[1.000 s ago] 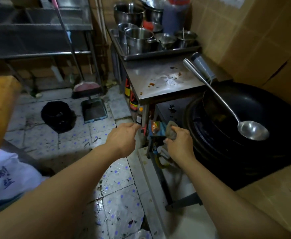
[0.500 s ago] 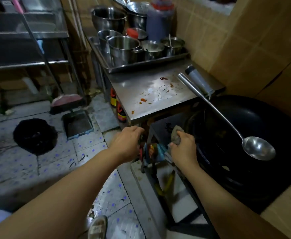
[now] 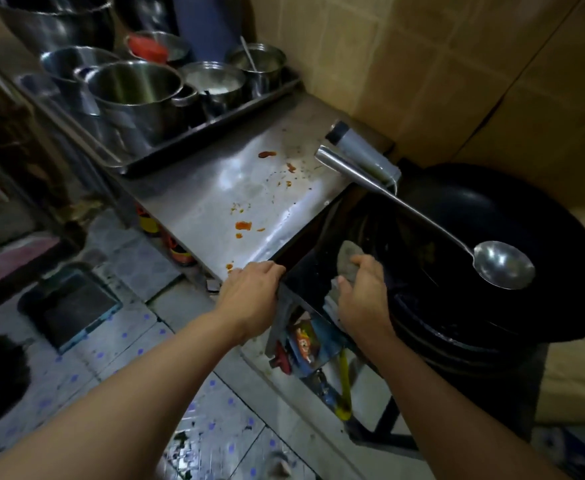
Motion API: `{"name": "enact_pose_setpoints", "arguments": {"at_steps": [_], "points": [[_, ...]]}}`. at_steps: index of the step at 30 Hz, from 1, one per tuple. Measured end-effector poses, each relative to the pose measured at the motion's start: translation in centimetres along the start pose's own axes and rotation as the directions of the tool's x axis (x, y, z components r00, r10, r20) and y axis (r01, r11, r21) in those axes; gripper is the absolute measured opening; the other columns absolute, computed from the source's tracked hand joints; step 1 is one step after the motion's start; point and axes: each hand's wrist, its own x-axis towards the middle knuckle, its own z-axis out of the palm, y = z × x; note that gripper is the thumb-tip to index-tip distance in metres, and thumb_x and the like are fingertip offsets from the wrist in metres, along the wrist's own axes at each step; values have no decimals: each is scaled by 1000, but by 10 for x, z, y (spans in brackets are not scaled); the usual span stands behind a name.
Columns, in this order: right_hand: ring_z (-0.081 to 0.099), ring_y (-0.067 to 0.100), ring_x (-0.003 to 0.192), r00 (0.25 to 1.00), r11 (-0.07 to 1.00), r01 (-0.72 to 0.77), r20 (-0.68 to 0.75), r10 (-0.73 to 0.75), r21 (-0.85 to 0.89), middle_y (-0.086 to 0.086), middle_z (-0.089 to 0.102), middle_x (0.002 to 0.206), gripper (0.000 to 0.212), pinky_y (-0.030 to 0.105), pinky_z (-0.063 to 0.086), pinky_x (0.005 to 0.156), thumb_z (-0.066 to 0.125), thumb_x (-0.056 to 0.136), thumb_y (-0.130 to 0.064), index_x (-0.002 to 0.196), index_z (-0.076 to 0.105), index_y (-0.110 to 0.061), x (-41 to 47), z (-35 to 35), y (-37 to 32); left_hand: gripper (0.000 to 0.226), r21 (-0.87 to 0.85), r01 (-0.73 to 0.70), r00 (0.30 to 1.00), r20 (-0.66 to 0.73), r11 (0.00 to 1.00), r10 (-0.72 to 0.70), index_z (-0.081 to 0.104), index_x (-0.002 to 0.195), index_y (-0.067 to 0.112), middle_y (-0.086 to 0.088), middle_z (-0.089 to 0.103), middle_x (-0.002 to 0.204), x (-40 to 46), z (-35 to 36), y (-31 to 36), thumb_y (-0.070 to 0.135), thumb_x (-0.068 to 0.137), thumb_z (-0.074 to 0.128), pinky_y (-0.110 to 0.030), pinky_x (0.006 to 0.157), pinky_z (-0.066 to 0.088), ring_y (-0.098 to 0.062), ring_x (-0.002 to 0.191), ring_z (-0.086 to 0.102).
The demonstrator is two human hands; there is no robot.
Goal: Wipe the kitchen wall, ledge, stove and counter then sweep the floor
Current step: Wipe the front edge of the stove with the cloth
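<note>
My right hand (image 3: 362, 299) grips a grey cloth (image 3: 348, 261) and holds it against the black stove top (image 3: 313, 268), just left of the big black wok (image 3: 512, 258). My left hand (image 3: 249, 296) rests with curled fingers on the front corner of the steel counter (image 3: 222, 192), which carries orange sauce spots. A steel ladle (image 3: 502, 263) lies in the wok with its long handle pointing up over the counter. Tan wall tiles (image 3: 457, 71) rise behind the stove.
A steel tray (image 3: 194, 133) with several pots stands at the back of the counter. On the tiled floor (image 3: 128, 348) at the left lie a dustpan (image 3: 73, 306), a pink broom head (image 3: 10, 261) and a dark heap. Bottles stand under the counter.
Both hands rose from below the counter's edge. The right hand carried the cloth up onto the stove top; the left hand moved up to the counter's corner. The view has closed in.
</note>
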Motion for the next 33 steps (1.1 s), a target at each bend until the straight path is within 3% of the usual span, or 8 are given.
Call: {"name": "enact_pose_setpoints", "arguments": {"at_steps": [4,9,14,18,23,27,30,33], "points": [[41,26,124,990,987,138,43,-134,-87,13,37,139,38,29,33,102,53,91,-9,129,47,-4,29,21,12,37,32,-47,999,-18,998,48,50,121,22,3,53,123,25,14,-6,12,86,49,-32,91,36,-20,115,46],[34,36,136,948,849,317,164,-272,-424,18,35,148,64,42,31,110,71,77,-11,136,47,-7,32,54,45,53,91,-99,995,25,991,97,39,139,19,3,44,138,39,33,-8,15,87,48,-30,102,28,-18,130,37],[-10,27,145,908,773,400,325,-264,-493,8,-5,158,67,33,3,117,37,94,-26,151,6,-12,37,71,50,51,110,-133,991,48,985,129,38,140,20,3,43,140,45,40,-11,17,89,44,-30,104,25,-16,132,35],[19,36,142,951,809,310,171,-259,-499,16,22,154,61,38,29,113,36,88,-25,145,31,-5,65,67,41,57,134,-143,989,62,981,135,37,142,23,6,42,142,46,46,-21,17,88,52,-29,107,24,-14,133,34],[-6,27,145,960,855,219,258,-105,-469,5,-3,159,74,33,7,120,50,91,-12,151,7,-12,65,60,33,58,150,-194,981,59,970,187,36,143,24,7,43,142,47,46,-26,18,88,52,-28,106,25,-13,133,33],[13,32,144,946,814,319,220,-239,-486,11,17,156,71,37,22,117,61,83,-7,146,29,-5,22,61,32,56,151,-206,978,61,967,199,37,142,25,7,42,143,51,41,-26,17,88,49,-28,107,24,-13,135,31],[-3,20,146,936,824,324,288,-205,-466,0,1,159,65,25,2,117,43,93,-7,150,15,-15,31,53,31,56,152,-217,976,65,964,209,38,141,25,7,44,141,57,39,-27,16,88,49,-28,106,24,-14,133,33],[1,22,146,959,804,268,227,-170,-532,1,5,159,63,33,-4,117,43,93,-13,150,17,-16,61,55,34,53,146,-223,975,42,964,219,43,137,25,6,53,132,69,44,-26,14,85,51,-29,103,29,-15,128,40]]}}
